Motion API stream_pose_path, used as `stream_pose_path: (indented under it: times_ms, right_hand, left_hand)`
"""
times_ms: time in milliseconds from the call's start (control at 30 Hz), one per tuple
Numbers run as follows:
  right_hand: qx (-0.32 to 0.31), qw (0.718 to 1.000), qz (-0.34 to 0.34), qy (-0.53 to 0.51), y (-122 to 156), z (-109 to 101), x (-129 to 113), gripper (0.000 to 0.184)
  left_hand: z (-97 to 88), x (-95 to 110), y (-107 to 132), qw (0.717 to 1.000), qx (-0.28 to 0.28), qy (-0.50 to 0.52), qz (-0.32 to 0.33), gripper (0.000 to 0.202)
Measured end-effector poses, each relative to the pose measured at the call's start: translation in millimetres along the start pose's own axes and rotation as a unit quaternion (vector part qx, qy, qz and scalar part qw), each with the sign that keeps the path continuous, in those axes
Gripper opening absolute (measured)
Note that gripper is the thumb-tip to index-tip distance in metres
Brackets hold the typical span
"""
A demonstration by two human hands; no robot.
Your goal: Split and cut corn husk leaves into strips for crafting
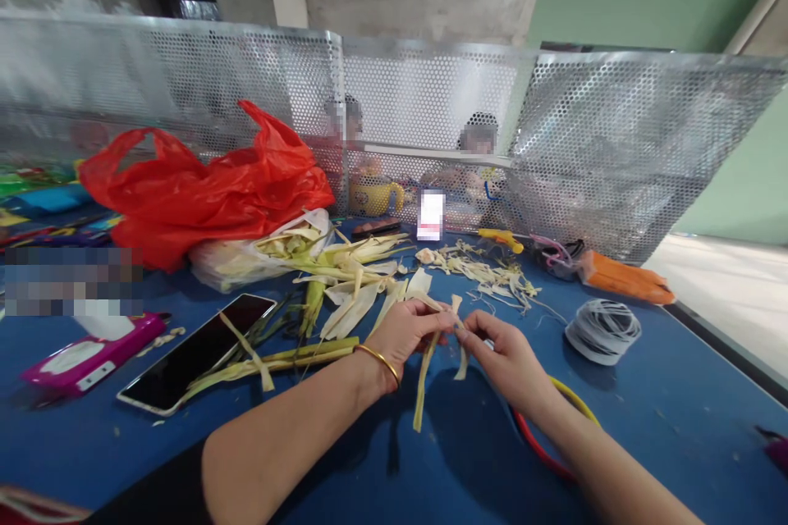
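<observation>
My left hand [407, 334], with a gold bangle on the wrist, pinches the top of a long pale corn-husk strip [422, 387] that hangs down over the blue table [652, 402]. My right hand [500, 351] is closed on the same knotted strip from the right, with a short end [461, 367] dangling below its fingers. Both hands meet just above the table's middle. Behind them lies a pile of husks [348, 275] and a tied bundle of greenish strips [289, 358].
A red plastic bag [203, 189] sits at the back left. A phone [200, 351] and a pink box [89, 355] lie left. A coil of white cord [602, 330], a yellow glue gun [501, 239], husk scraps [486, 271], red and yellow rings [542, 447]. A perforated metal screen [616, 139] stands behind; people sit beyond it.
</observation>
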State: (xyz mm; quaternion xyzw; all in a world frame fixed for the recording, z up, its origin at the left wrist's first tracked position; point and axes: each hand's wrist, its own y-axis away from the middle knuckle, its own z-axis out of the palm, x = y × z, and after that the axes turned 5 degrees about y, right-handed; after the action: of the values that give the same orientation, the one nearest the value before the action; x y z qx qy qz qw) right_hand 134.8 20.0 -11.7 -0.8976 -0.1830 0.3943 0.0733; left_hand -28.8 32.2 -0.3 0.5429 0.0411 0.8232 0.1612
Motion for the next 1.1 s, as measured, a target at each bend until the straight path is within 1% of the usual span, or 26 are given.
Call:
stream_pose_path:
  times_ms: [100,200,300,400,467,533,567,600,633,700,733,767,800,833,900,933,1000,1100]
  right_hand:
    - [-0.017,1.0,-0.012,0.002,3,1,-2,0.032]
    - [-0.028,0.999,-0.002,-0.021,4,-3,-5,0.033]
    - [-0.045,0.992,0.038,-0.115,2,-10,-12,0.037]
    - [-0.083,0.97,0.07,-0.219,1,-16,-20,0.037]
    - [-0.094,0.964,0.073,-0.237,2,-17,-23,0.038]
    - [-0.091,0.97,0.067,-0.217,3,-17,-23,0.04]
    - [-0.072,0.976,0.061,-0.198,3,-17,-21,0.041]
    - [-0.037,0.982,0.053,-0.175,2,-17,-19,0.041]
    - [0.011,0.987,0.046,-0.153,1,-18,-16,0.041]
    - [0.112,0.987,0.034,-0.113,-2,-18,-9,0.034]
    - [0.141,0.985,0.027,-0.097,-4,-18,-5,0.031]
    - [0.148,0.985,0.018,-0.084,-6,-18,-2,0.028]
    - [0.135,0.988,0.007,-0.074,-7,-18,0,0.028]
    - [0.107,0.992,-0.004,-0.067,-8,-18,1,0.029]
    - [0.048,0.997,-0.014,-0.067,-7,-17,1,0.026]
    - [0.033,0.997,-0.011,-0.074,-6,-17,0,0.025]
    - [0.031,0.995,0.011,-0.094,-5,-17,-3,0.025]
    - [0.04,0.992,0.036,-0.111,-4,-18,-5,0.025]
  left_hand:
    - [1.7,0,2,0.999,-0.035,-0.009,-0.012,0.029]
    - [2.1,-1,1,0.999,-0.048,-0.024,0.005,0.033]
    - [1.6,-1,0,0.998,-0.05,-0.02,0.014,0.032]
    - [1.2,-1,-1,0.998,-0.055,-0.006,0.008,0.03]
    - [0.7,-1,-1,0.998,-0.055,-0.002,0.005,0.03]
    - [-0.3,1,-1,0.998,-0.057,0.002,0.001,0.032]
    - [-1.0,2,-1,0.998,-0.06,0.005,-0.002,0.033]
    - [-1.8,3,-1,0.998,-0.066,0.009,-0.007,0.033]
    - [-2.5,5,-1,0.997,-0.073,0.014,-0.013,0.034]
    - [-3.3,8,0,0.995,-0.091,0.019,-0.032,0.037]
    - [-3.3,10,1,0.994,-0.097,0.018,-0.042,0.039]
    - [-3.1,11,2,0.994,-0.1,0.013,-0.052,0.041]
    - [-2.7,11,4,0.993,-0.099,0.003,-0.057,0.041]
    - [-2.2,12,5,0.994,-0.097,-0.013,-0.056,0.04]
    - [-1.5,12,6,0.994,-0.09,-0.051,-0.041,0.037]
    - [-1.3,11,7,0.993,-0.087,-0.071,-0.031,0.036]
    - [-1.2,11,7,0.99,-0.082,-0.109,-0.016,0.035]
    - [0.0,9,8,0.984,-0.095,-0.151,-0.013,0.031]
